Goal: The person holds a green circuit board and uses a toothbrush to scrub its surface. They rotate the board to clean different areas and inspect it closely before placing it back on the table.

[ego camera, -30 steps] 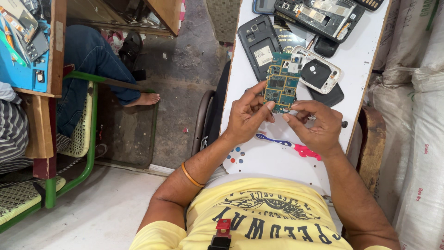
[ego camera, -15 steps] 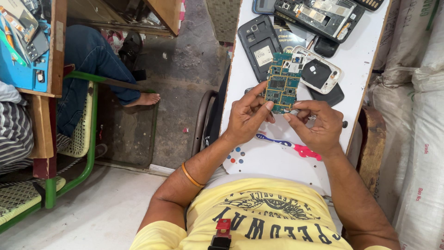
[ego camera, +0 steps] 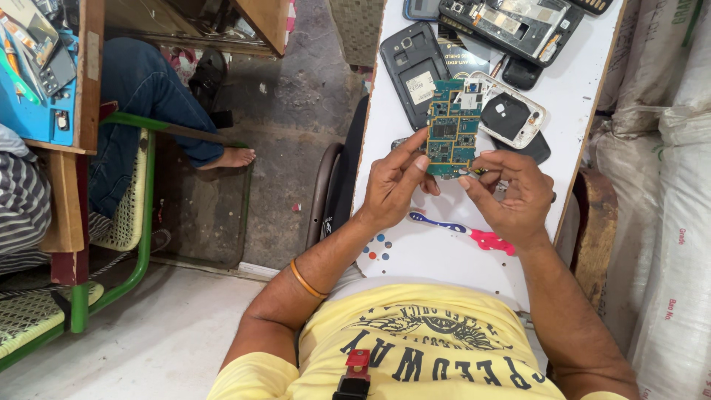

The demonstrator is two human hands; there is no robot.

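- Head view, looking down over a yellow printed shirt (ego camera: 415, 348) to a white table (ego camera: 578, 96).
- Left hand (ego camera: 396, 185) closed on a green phone circuit board (ego camera: 452, 137), thumb and forefinger pinching its lower left edge; orange bangle (ego camera: 307, 280) on that wrist.
- Right hand (ego camera: 511, 196) curled at the board's lower right corner, fingertips pinched together on something small and thin there; too small to make out what.
- Board held upright above the table's middle, just in front of a white phone frame (ego camera: 512, 118) with a dark oval piece inside.
- Dark phone back housing (ego camera: 413, 70) flat near the table's left edge, beside the board.
- Larger opened device (ego camera: 511, 26) at the far edge, cut off by the top of the frame; parts inside hard to read.
- Red and blue marks (ego camera: 474, 233) on the table below the hands, partly hidden by the wrists.
- Grey-white sacks (ego camera: 666, 163) stacked along the right.
- To the left, another person's leg in jeans (ego camera: 137, 111) and bare foot (ego camera: 231, 157) by a green chair (ego camera: 118, 244); body cut off.
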